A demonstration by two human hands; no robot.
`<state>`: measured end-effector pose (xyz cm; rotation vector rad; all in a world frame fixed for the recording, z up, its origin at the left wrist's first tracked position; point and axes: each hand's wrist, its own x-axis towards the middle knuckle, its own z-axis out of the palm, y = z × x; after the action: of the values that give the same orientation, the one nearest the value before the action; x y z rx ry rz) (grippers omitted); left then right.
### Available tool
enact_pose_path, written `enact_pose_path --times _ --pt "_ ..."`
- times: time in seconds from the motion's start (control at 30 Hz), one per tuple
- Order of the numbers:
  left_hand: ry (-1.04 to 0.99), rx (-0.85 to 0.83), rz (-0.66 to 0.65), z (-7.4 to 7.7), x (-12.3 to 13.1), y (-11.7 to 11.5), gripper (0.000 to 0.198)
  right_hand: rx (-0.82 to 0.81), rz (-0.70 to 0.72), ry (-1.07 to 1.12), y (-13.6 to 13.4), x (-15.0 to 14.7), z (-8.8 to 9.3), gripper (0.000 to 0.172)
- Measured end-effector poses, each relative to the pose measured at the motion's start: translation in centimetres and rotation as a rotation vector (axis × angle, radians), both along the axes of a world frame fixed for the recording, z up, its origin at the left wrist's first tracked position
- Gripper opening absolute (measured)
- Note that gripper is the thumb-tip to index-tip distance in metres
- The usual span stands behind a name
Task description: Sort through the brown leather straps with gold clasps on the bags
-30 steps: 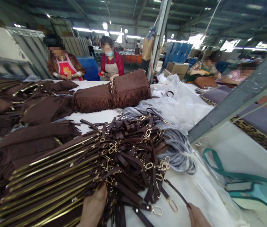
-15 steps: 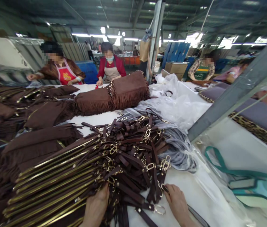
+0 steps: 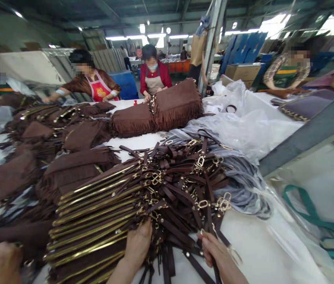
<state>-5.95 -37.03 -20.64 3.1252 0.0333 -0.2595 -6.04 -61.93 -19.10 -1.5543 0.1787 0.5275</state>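
Note:
My right hand (image 3: 216, 252) is closed on a dark brown strap (image 3: 215, 270) that hangs below the fingers. A gold clasp shows by its fingertips. My left hand (image 3: 139, 240) reaches in at the right end of a row of brown bags with gold frames (image 3: 93, 221). Its fingers are bent around something among the strap ends and clasps, and the fingertips are hidden. Between and beyond my hands lies a tangled heap of brown straps (image 3: 181, 193) with gold swivel clasps and rings.
Another person's hand (image 3: 0, 262) is at the lower left by brown fringed bags (image 3: 78, 169). Beyond stand two large fringed bags (image 3: 179, 102). A grey post (image 3: 303, 134) slants at the right beside clear plastic sheeting (image 3: 244, 118). Several co-workers are across the table.
The view has swung left, so everything sits further right. My right hand has drawn slightly nearer to my left, with the strap in it. Another person's hand has appeared at the lower left.

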Motion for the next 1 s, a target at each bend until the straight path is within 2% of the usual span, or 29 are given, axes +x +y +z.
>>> enact_pose_path --times 0.1,0.2,0.3,0.43,0.53,0.73,1.0 --pt "-0.013 -0.055 0.074 -0.5 0.2 0.1 0.041 -0.108 0.154 -0.055 2.6 -0.4 -1.4 0.040" --pt "-0.019 -0.069 0.112 -0.5 0.4 -0.1 0.036 -0.135 0.243 -0.096 5.4 -0.5 -2.3 0.026" --pt "-0.006 -0.079 0.130 0.1 0.5 -0.4 0.036 -0.307 0.428 -0.242 8.2 0.0 -1.5 0.017" --pt "0.027 -0.100 0.151 0.8 0.7 -0.7 0.033 -0.558 0.625 -0.372 10.8 1.4 0.3 0.020" --pt "0.053 -0.114 0.154 1.0 0.7 -0.6 0.032 -0.662 0.674 -0.461 11.8 2.7 0.7 0.024" --pt "0.071 -0.127 0.165 0.9 0.9 -0.5 0.034 -0.816 0.715 -0.599 12.7 4.9 0.0 0.030" --pt "-0.012 -0.156 0.114 0.4 0.8 -0.2 0.030 -0.902 0.831 -0.704 13.8 5.9 0.1 0.036"
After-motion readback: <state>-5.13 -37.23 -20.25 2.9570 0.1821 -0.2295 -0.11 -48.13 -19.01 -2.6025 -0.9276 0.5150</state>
